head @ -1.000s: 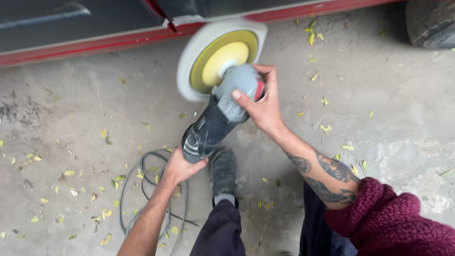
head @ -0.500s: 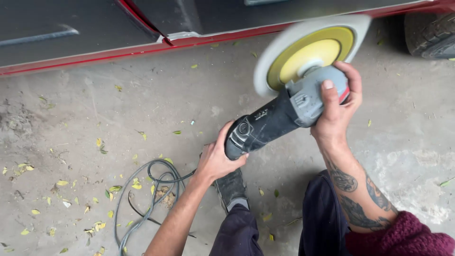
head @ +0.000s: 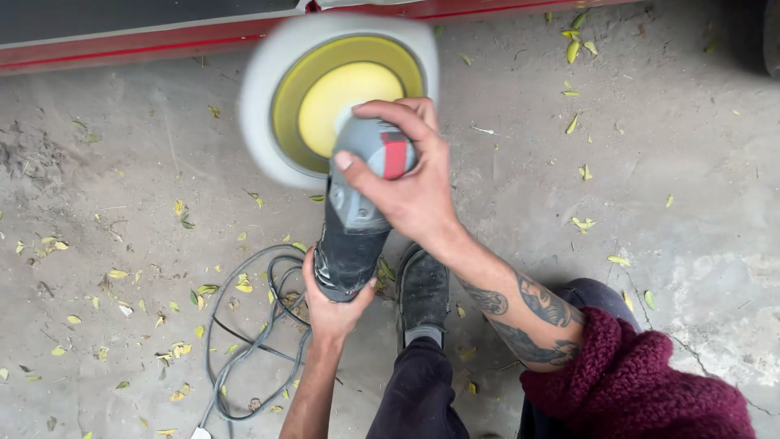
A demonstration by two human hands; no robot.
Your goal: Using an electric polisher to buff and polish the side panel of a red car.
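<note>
I hold a rotary polisher (head: pixel 355 215) with both hands, above the concrete floor. My right hand (head: pixel 410 183) is clamped over its grey and red head. My left hand (head: pixel 331 305) grips the rear of its dark body from below. The polisher's round pad (head: pixel 280 106), white foam on a yellow backing plate, points away from me toward the red lower edge of a car body (head: pixel 122 49). The pad's rim looks blurred.
A grey power cable (head: pixel 244 341) lies coiled on the concrete left of my black shoe (head: pixel 422 293). Small yellow-green leaves (head: pixel 573 49) are scattered over the floor. A dark tyre edge (head: pixel 772 32) shows at the top right.
The polisher has swung from the upper right back toward the middle of the view, and its body now points straight away from me. Both hands keep their grip.
</note>
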